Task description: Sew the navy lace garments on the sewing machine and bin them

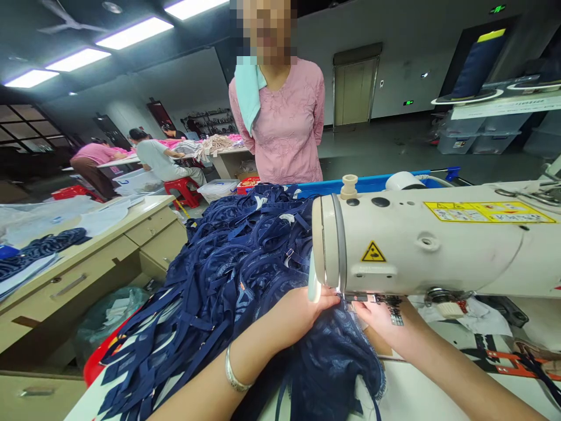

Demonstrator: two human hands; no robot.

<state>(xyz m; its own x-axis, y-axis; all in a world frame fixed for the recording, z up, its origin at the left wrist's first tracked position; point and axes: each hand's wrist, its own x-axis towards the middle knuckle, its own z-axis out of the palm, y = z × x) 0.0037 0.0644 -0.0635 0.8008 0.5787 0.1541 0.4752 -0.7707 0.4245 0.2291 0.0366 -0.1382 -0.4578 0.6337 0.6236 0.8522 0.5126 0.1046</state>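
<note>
A piece of navy lace fabric [333, 356] lies on the white sewing table [421, 392], bunched under the head of the cream sewing machine [421, 245], directly below its needle end. The left hand [302, 310] rests on top of the fabric with its fingers curled down, pressing and pinching the cloth just beside the needle area. A silver bangle [234, 374] sits on that wrist. The right hand [381, 318] lies on the other side of the needle area, fingers bent onto the fabric edge; whether it actually pinches the cloth cannot be told, as the machine head hides the fingertips.

Behind the fabric, a tall heap of navy straps and garments [228, 275] fills the left part of the table. A person in a pink top [284, 123] stands beyond the heap, a pale towel over one shoulder. To the left stands a wooden desk [87, 275] with drawers. Seated workers are visible far back.
</note>
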